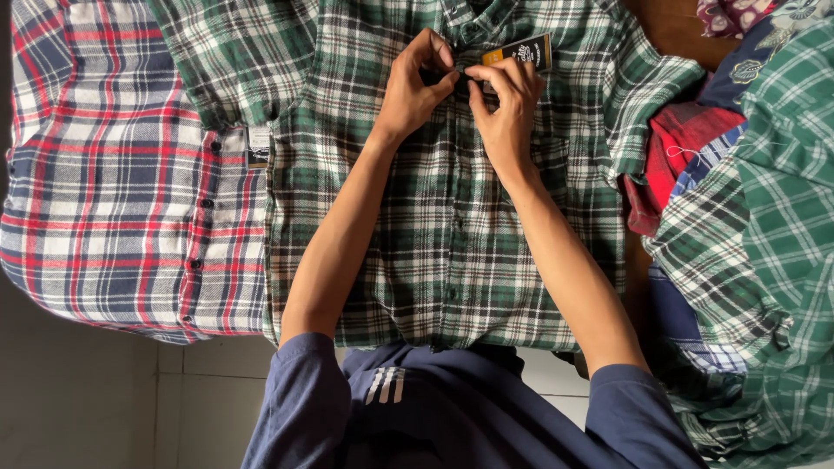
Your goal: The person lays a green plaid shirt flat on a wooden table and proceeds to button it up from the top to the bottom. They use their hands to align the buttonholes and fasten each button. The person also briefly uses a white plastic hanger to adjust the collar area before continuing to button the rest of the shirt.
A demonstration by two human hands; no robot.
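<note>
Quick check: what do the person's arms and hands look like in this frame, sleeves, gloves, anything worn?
Both hands are bare: no gloves, rings, watch or bands show on the left hand or the right hand. The forearms are bare too. Short dark navy sleeves end above the elbows, the left sleeve and the right sleeve, part of a navy top with a small white striped mark on the chest.

Pale tiled floor (pixel 104 399) visible only at near edge, below forearms. Green plaid shirt (pixel 452 252) spread flat directly under both hands. Red-and-navy plaid shirt (pixel 113 174) lying left of left hand (pixel 415 87), edge overlapped by green one. Heap of plaid garments (pixel 747 243) right of right hand (pixel 508 108), bright green check on top, red cloth tucked beneath.
</note>
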